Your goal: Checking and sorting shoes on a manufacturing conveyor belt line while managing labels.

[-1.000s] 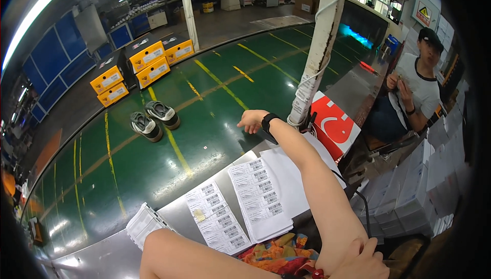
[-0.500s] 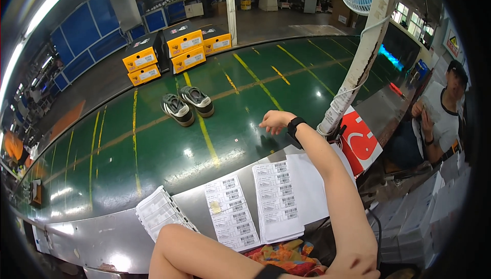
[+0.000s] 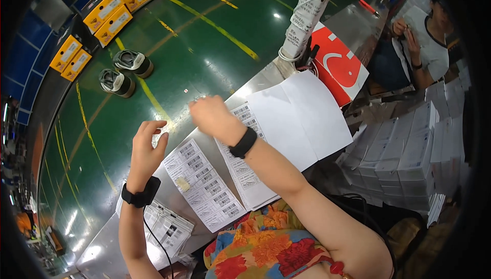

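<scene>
My left hand (image 3: 148,148) is over the near edge of the green belt, left of a sheet of barcode labels (image 3: 202,187). Its fingers are bent, with a gap between them and the thumb, and nothing shows in it. Close by on the right, my right hand (image 3: 212,118) is closed at the upper end of a second stack of label sheets (image 3: 248,171). Its fingertips are turned away, so whatever they may hold is hidden. Beyond both hands, a pair of dark sneakers, one (image 3: 116,83) beside the other (image 3: 134,63), stands on the belt.
Yellow-and-black shoe boxes (image 3: 113,25) are stacked along the belt's far side. Blank white paper (image 3: 296,120) lies right of the labels, beside a white post (image 3: 302,23) and a red box (image 3: 337,64). A seated person (image 3: 414,38) and stacked white bundles (image 3: 394,151) are at right.
My right hand has come back from over the belt to the label stack. My left hand has risen from the lower edge to the belt's edge. The view has shifted, bringing the labels higher.
</scene>
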### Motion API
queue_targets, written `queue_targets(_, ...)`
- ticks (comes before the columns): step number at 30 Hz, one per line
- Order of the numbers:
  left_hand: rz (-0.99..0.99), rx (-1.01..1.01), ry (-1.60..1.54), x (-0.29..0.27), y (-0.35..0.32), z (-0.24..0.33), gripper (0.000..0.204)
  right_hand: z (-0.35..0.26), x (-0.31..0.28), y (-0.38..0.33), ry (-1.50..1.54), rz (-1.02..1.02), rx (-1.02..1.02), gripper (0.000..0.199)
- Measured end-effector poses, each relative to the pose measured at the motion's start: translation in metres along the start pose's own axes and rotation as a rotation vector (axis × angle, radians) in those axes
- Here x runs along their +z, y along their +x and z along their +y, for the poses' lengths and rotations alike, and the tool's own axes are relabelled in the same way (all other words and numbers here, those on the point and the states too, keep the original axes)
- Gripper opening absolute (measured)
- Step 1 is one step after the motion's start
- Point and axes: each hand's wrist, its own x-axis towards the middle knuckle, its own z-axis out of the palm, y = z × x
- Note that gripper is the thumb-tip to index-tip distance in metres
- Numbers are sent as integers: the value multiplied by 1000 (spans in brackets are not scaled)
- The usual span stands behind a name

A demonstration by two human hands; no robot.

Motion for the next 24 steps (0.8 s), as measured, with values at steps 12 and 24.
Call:
queue_targets(12,-450,697,-263,63,30,169,46,-88,34,-37,-215,-16,-374,14)
queue_targets(24,-777,642,-160,49,47,184,26,-46,7,-97,140,198,-331,18)
